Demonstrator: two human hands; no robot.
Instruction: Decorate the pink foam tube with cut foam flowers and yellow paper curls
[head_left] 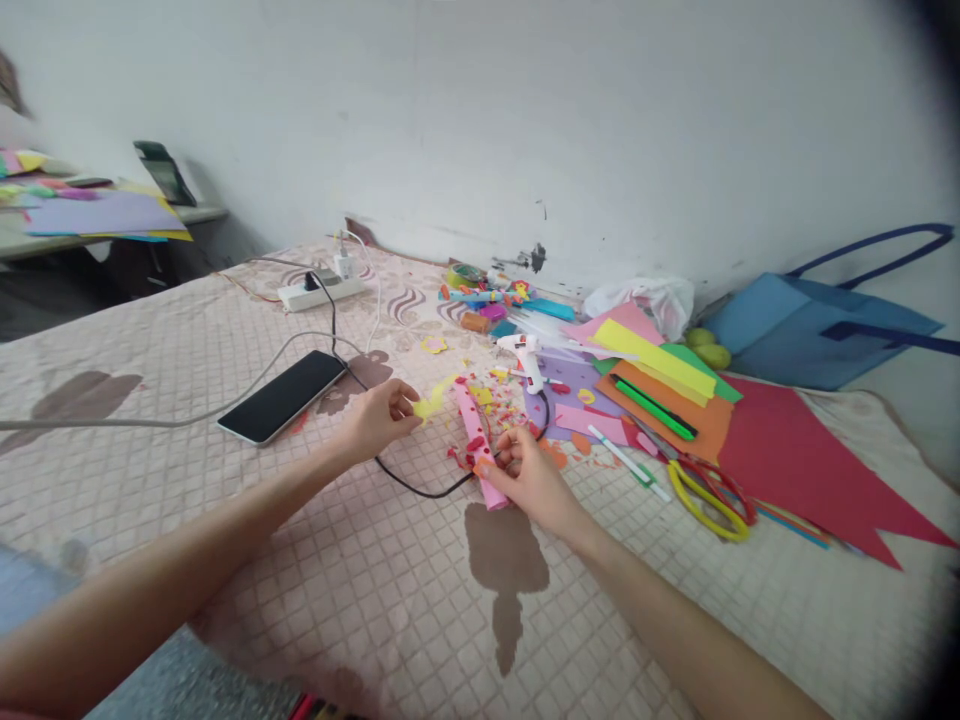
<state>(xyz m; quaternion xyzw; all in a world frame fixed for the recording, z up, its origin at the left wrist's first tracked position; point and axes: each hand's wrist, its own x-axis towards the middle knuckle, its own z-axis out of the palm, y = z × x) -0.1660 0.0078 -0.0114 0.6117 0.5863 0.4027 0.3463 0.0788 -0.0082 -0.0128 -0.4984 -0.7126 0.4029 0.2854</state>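
Observation:
My left hand (377, 418) pinches a small yellow paper cutout (430, 404) between thumb and fingers, just above the quilted bedspread (360, 600). My right hand (531, 478) grips the near end of a pink paper roll (474, 428) dotted with red pieces, which lies slanted on the bed. The yellow cutout hovers just left of the roll's far end. Small coloured paper scraps (504, 398) are scattered beyond the roll. A white glue gun (526, 357) lies behind them, and its black cord (420, 486) loops under my hands.
A black phone (283, 395) lies left, cabled to a white power strip (321, 290). Stacked coloured sheets (660, 385), pens, yellow-handled scissors (709, 498) and a large red sheet (810, 460) lie right. A blue bag (817, 325) leans on the wall. A side table with papers (97, 215) stands far left.

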